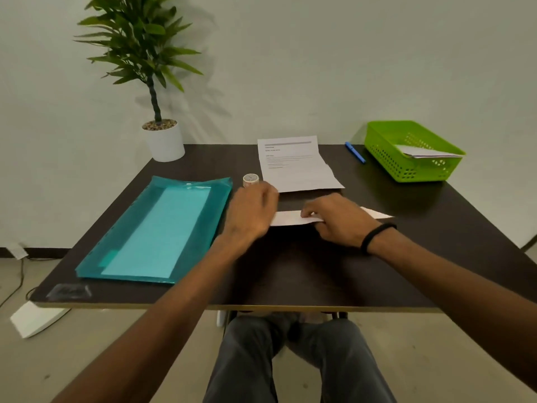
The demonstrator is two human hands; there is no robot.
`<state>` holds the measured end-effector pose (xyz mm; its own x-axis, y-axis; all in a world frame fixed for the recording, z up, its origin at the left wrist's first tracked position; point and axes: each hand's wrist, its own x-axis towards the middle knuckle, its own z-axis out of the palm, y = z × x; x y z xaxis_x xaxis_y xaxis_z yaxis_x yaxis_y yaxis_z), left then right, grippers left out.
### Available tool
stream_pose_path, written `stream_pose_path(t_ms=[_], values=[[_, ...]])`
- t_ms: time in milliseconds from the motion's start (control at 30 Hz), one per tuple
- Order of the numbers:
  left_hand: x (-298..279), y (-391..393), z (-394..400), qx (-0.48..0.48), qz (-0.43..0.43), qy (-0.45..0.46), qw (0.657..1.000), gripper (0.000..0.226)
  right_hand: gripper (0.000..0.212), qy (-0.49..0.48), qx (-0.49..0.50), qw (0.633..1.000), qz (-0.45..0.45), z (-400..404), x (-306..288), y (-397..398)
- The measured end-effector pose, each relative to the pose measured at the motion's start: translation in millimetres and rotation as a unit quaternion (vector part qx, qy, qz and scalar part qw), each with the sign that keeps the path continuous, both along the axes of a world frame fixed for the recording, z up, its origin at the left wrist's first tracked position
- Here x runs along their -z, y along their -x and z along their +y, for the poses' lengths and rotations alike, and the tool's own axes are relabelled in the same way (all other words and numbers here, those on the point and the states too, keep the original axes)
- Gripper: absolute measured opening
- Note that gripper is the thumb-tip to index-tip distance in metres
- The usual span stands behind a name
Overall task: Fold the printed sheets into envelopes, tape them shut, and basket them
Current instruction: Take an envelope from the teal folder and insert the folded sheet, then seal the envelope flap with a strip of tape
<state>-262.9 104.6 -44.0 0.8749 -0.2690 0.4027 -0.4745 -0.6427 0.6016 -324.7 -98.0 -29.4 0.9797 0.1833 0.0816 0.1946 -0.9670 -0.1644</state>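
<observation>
Lying flat mid-counter, folded strip (293, 218) runs left-right, long axis across counter, pointed end (377, 213) aimed right. Left hand (251, 215) on strip's left end, blurred; grip cannot tell. Right hand (337, 221) with fingers curled, pinching strip's near edge. Printed sheet (296, 167) behind strip, creased, long axis front-back, text end far. Tape roll (250, 180) just left of sheet. Green perforated plastic basket (386, 154) far right, folded paper (427, 152) inside. Counter (290, 274) dark, matte, square-cornered, against pale wall. Glossy teal folder (157, 231) left. Concrete floor.
</observation>
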Motion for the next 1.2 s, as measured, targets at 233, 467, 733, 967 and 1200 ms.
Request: stream_pose_path(t_ms=[233, 467, 733, 967, 1200], values=[[37, 28, -33, 0.066, 0.113, -0.253, 0.959, 0.054, 0.056, -0.071, -0.006, 0.997, 0.016, -2, 42, 23], [57, 23, -33, 0.063, 0.078, -0.338, 0.936, 0.064, 0.056, -0.098, 0.026, 0.994, 0.03, 1, 60, 28], [61, 8, -28, 0.038, 0.088, -0.348, 0.933, 0.072, 0.072, 0.0, 0.122, 0.991, 0.053, 3, 70, 10], [63, 9, -15, -0.019, 0.126, -0.334, 0.934, 0.087, 0.078, 0.012, 0.174, 0.983, 0.062, -30, 67, 14], [55, 15, -9, -0.035, 0.156, -0.336, 0.928, 0.087, 0.083, 0.001, 0.198, 0.979, 0.052, -52, 69, 22]])
